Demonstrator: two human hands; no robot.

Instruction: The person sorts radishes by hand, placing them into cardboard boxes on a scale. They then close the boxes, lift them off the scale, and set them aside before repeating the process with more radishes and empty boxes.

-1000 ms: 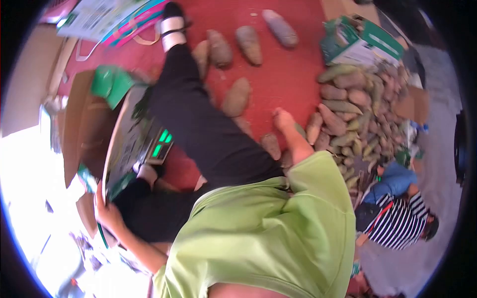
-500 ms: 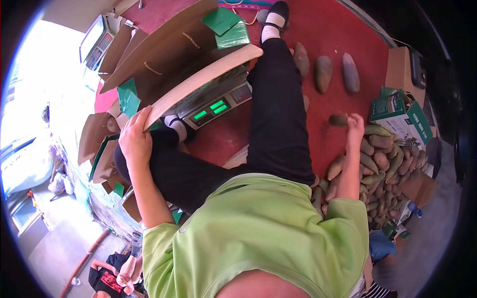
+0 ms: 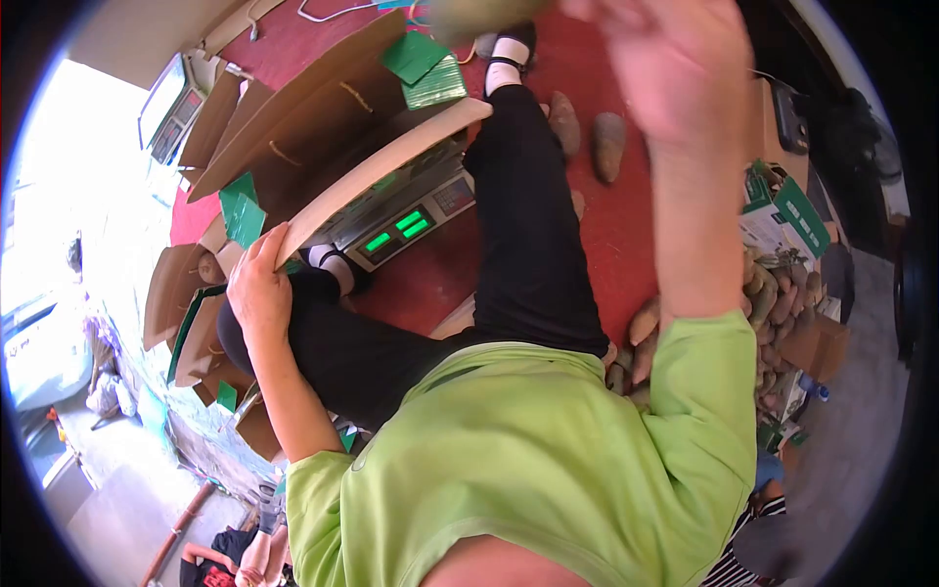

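My left hand [image 3: 259,293] grips the near edge of an open cardboard box [image 3: 362,176], fingers over its flap. The box stands at a digital scale [image 3: 411,225] with lit green digits. My right hand [image 3: 675,68] is raised close to the camera at the top, blurred by motion. At its fingertips, cut off by the top edge, is a brownish sweet potato [image 3: 479,15]. A heap of sweet potatoes [image 3: 782,303] lies to the right, partly behind my right forearm.
Loose sweet potatoes [image 3: 608,147] lie on the red floor [image 3: 626,235]. A green and white carton [image 3: 782,215] stands at the right. Another scale [image 3: 176,112] is at the upper left. People sit at the lower left [image 3: 230,558] and lower right [image 3: 758,538].
My right hand has moved up from beside the heap toward the camera, carrying the sweet potato up and to the left. My left hand still holds the box edge.
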